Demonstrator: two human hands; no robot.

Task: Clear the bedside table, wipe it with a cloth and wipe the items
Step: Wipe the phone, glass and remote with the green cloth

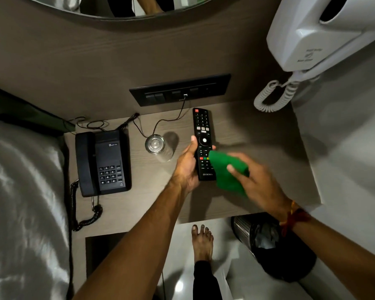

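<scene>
The left hand (187, 163) has its fingers clamped on the remote (202, 144), held over the surface's middle, long axis toward the back edge. The right hand (258, 180), fingers clamped on the green cloth (224, 169), presses the remote's near end.

Left hand (187, 167) grips remote (202, 135); right hand (258, 180) presses green cloth (227, 172) on it

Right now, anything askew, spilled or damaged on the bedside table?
Nothing spilled or damaged. The telephone and glass stand upright on the bedside table; only loose black cables trail behind them.
</scene>
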